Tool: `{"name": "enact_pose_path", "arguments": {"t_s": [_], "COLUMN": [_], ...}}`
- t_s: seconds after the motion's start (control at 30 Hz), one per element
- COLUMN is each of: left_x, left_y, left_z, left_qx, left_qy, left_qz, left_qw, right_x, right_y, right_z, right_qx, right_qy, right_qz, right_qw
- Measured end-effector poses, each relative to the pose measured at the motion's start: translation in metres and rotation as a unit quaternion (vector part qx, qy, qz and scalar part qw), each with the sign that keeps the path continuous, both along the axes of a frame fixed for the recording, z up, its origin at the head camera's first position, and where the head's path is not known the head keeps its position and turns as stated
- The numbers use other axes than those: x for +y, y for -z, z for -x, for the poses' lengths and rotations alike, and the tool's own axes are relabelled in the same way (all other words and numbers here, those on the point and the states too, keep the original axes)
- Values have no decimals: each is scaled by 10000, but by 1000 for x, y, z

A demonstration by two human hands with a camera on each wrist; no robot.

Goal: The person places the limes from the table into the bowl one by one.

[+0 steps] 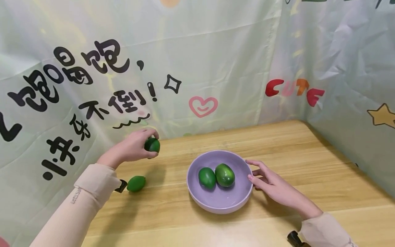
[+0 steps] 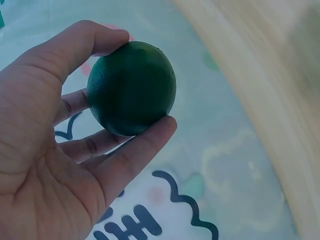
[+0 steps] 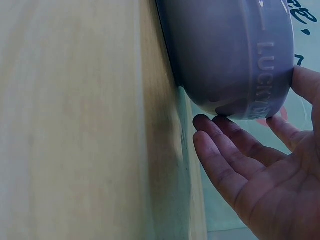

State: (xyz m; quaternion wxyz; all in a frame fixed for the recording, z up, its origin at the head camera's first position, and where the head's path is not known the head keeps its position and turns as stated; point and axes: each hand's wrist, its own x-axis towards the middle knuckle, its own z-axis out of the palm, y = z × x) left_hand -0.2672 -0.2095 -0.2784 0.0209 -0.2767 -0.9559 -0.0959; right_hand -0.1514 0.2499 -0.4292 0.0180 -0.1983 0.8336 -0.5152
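My left hand [image 1: 135, 147] holds a dark green lime [image 2: 132, 89] above the table's left part, pinched between thumb and fingers. Below it, close to my left cuff, another lime [image 1: 136, 184] with a pointed tip lies on the table. A lilac bowl [image 1: 220, 202] stands on the wood, with raised lettering on its outer wall in the right wrist view. Inside are a green lime [image 1: 207, 178] and a larger, glossy green fruit [image 1: 225, 175], side by side. My right hand [image 1: 270, 183] touches the bowl's right side with its fingertips, the fingers loosely extended.
The wooden table [image 1: 277, 144] meets a pale printed cloth [image 1: 228, 68] at the back and sides. Black lettering, a pink heart [image 1: 203, 106] and a star [image 1: 382, 116] decorate the cloth. Dark bands [image 1: 296, 238] show at both wrists.
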Motion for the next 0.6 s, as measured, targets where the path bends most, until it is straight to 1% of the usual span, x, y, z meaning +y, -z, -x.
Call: {"name": "enact_pose_path", "arguments": {"t_s": [0.23, 0.47, 0.6], "left_x": [17, 29, 36], "left_y": [-3, -7, -8], "left_z": [3, 1, 0], "left_qx": [82, 137, 109], "left_qy": [272, 534, 656], "left_qz": [89, 145, 166], "left_qw": [9996, 9984, 9976], "right_x": [1, 1, 0], "right_y": [0, -1, 0], "right_z": [-2, 0, 1], "right_qx": [9, 11, -19], "right_qy": [48, 16, -6], "right_qz": [-14, -24, -12], "right_qw": [10000, 10000, 10000]}}
